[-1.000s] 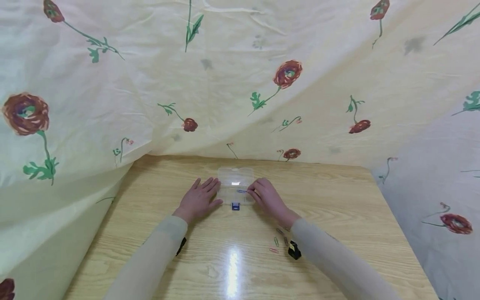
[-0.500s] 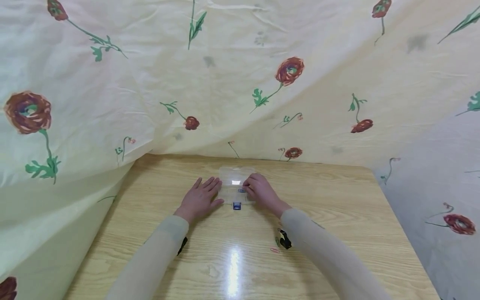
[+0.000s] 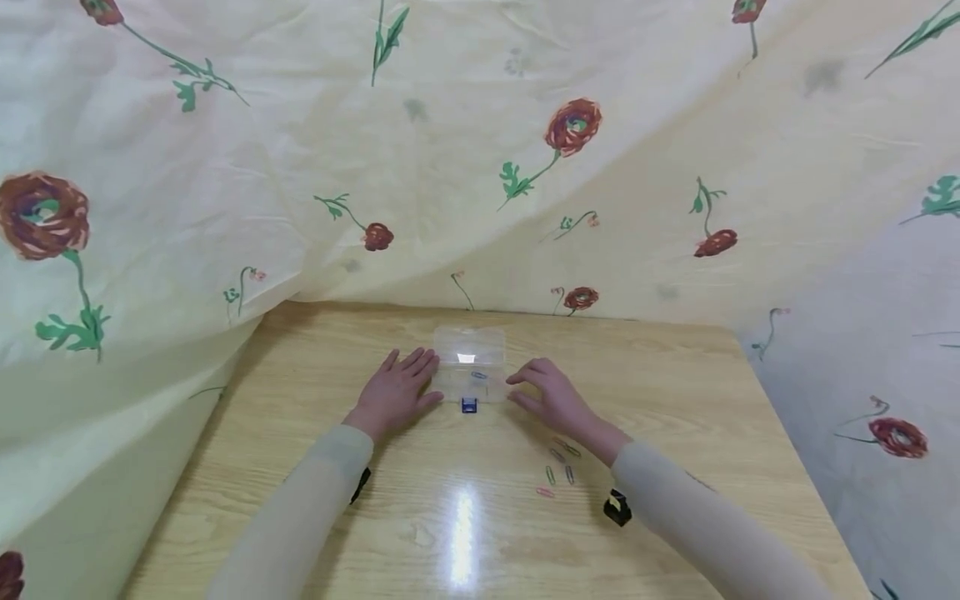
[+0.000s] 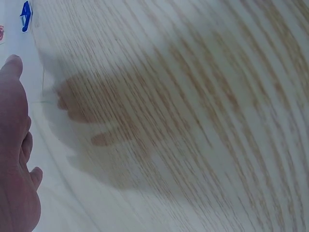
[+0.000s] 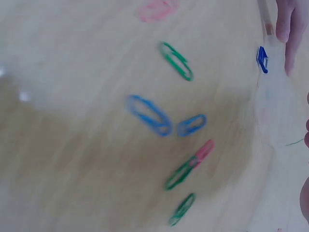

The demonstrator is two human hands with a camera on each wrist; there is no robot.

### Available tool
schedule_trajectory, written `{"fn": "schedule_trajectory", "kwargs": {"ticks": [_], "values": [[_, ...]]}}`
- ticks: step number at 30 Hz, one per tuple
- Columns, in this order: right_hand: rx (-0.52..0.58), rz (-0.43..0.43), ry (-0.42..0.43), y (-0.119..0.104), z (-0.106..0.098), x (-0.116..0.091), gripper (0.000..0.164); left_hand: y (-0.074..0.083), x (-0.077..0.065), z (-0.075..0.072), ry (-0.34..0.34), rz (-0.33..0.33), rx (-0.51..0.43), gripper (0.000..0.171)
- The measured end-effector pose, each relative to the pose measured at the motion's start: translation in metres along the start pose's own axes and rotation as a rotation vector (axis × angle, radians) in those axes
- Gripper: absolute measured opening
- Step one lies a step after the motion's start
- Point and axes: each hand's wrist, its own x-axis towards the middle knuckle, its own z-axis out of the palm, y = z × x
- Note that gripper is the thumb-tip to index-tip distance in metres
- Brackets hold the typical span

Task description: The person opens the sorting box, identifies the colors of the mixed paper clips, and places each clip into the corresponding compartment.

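A clear plastic compartment box [image 3: 450, 387] lies with its lid [image 3: 468, 340] folded back and a blue latch [image 3: 468, 406] at its front. Inside it rests a blue paper clip [image 3: 478, 375]. My left hand [image 3: 396, 387] is spread flat at the box's left edge, fingers straight; in the left wrist view the same hand [image 4: 14, 145] shows beside the blue latch [image 4: 25, 17]. At the box's right edge, my right hand [image 3: 555, 400] has thumb and fingertips apart, nothing between them. Only bits of that hand [image 5: 305, 203] show in the right wrist view.
Several loose paper clips lie on the wooden table [image 3: 337, 533] in front of my right hand, among them a pink one [image 5: 158, 9], a green one [image 5: 176, 60] and a blue one [image 5: 149, 115]. Flowered cloth [image 3: 420, 167] hangs behind and at the sides.
My right hand, earlier over the box with its fingertips at the blue paper clip, has drawn back right and parted its fingers. The clip stays in the box. My left hand keeps its place.
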Motion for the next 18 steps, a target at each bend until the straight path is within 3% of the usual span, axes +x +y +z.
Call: {"fn": "schedule_trajectory", "kwargs": {"ticks": [9,18], "values": [[-0.001,-0.015,-0.037,-0.003,-0.009,-0.049,0.026,-0.002,0.001,-0.001,0.000,-0.007,-0.012,0.078],[0.024,-0.037,-0.037,-0.011,-0.006,-0.085,0.029,-0.001,0.003,-0.001,0.011,-0.009,-0.014,0.077]]}}
